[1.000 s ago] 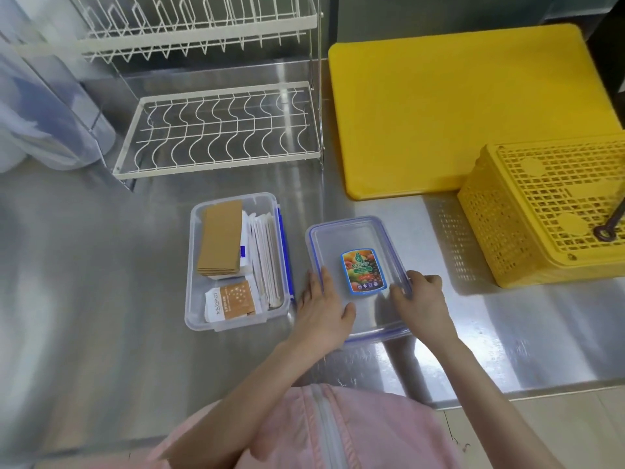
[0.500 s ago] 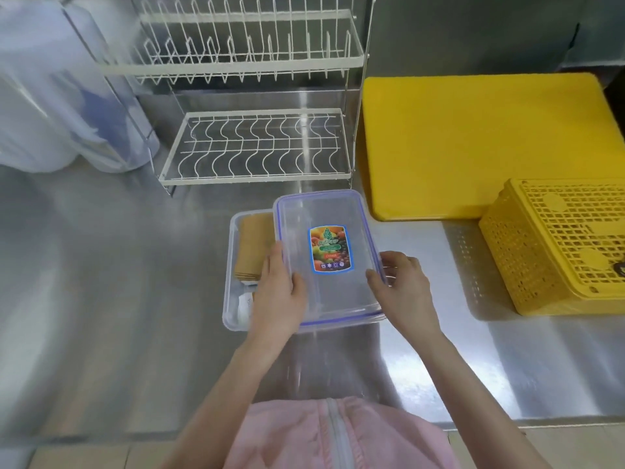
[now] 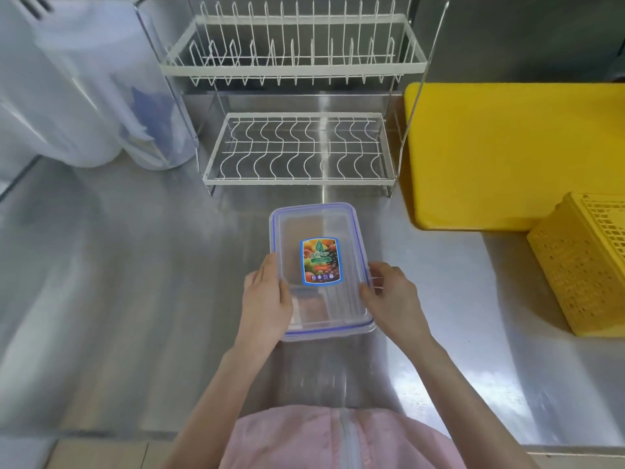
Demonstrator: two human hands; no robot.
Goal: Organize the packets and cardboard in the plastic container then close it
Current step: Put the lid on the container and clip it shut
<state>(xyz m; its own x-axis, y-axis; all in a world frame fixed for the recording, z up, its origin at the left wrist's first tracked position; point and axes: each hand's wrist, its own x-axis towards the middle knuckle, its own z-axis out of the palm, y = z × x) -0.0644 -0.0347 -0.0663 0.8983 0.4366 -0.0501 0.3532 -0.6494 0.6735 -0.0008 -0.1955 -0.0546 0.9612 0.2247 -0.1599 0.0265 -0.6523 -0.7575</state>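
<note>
- Showing at the bottom edge, a pink zipped garment sits nearest the camera, with both bare forearms reaching forward from it over the steel counter.
- Gripping the left long side of the clear lid, the left hand has its thumb lying on the lid's top and its fingers curled down over the rim.
- Clamped on the opposite long side, the right hand holds the lid with thumb on the top edge and fingers wrapped around the rim.
- Sitting flat between the two hands, the lid covers the plastic container, whose wall shows just under the near rim; whether it is pressed fully shut cannot be told.
- A fruit-printed sticker lies at the lid's centre; contents beneath are only blurred pale shapes.
- Right of the container, well apart, stands a yellow perforated basket.
- Beyond it lies a yellow cutting board.
- Farthest back stands a white two-tier wire dish rack, with translucent plastic sheeting to its left.
</note>
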